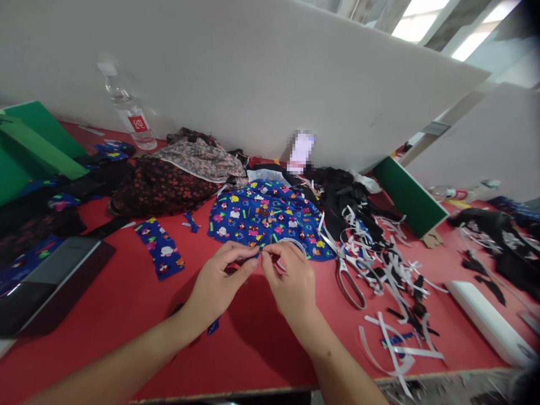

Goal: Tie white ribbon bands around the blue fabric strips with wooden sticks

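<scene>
A blue cloth with a colourful cartoon print [270, 212] lies bunched on the red table in front of me. My left hand [225, 273] pinches a bit of its near edge between thumb and fingers. Close beside it, fingertips almost touching, my right hand [291, 275] is closed on the same edge. A white band [297, 243] curves out behind my right fingers; whether they hold it too I cannot tell. To the right, metal scissors [350, 281] rest with their blades toward the cloth. On the left lies a cut strip of the same print [161, 250].
White and black scraps [400, 281] are heaped at right, near a long white case [491, 323]. Dark floral cloth [164, 185] and a water bottle [130, 115] stand back left. A phone [301, 151] leans on the white partition [236, 73]. A dark device [46, 287] sits left.
</scene>
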Motion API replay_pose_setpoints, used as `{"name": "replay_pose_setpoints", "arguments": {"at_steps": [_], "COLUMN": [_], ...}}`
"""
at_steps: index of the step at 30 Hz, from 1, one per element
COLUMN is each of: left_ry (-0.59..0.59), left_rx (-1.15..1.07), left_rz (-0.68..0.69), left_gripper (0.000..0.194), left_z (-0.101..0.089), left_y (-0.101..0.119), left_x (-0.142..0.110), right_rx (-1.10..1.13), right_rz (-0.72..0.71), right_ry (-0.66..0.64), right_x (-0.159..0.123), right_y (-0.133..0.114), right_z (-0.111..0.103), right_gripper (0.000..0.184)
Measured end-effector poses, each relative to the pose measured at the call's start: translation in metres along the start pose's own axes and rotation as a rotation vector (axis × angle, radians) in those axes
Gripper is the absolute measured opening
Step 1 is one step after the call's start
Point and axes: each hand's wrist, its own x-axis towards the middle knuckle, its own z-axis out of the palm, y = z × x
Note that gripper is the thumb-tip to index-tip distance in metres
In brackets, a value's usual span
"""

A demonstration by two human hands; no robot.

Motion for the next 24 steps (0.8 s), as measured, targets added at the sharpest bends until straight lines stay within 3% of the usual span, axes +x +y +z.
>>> {"name": "replay_pose_setpoints", "arguments": {"at_steps": [11, 24], "left_ry": [0.031, -0.029], "left_rx": [0.101, -0.119], "left_rz": [0.114, -0.023], "left_gripper": [0.016, 0.023], "left_z": [0.0008, 0.0011], "left_y": [0.0083, 0.0086], "left_x": [-0.0006, 0.0], "right_rx": [-0.019, 0.093], "right_rz": [-0.02, 0.054], "right_ry": [0.042, 0.003], "right_x": [0.0018, 0.004], "right_y": [-0.0021, -0.0038], "right_z": [0.0, -0.0043], "right_gripper": [0.009, 0.01]}}
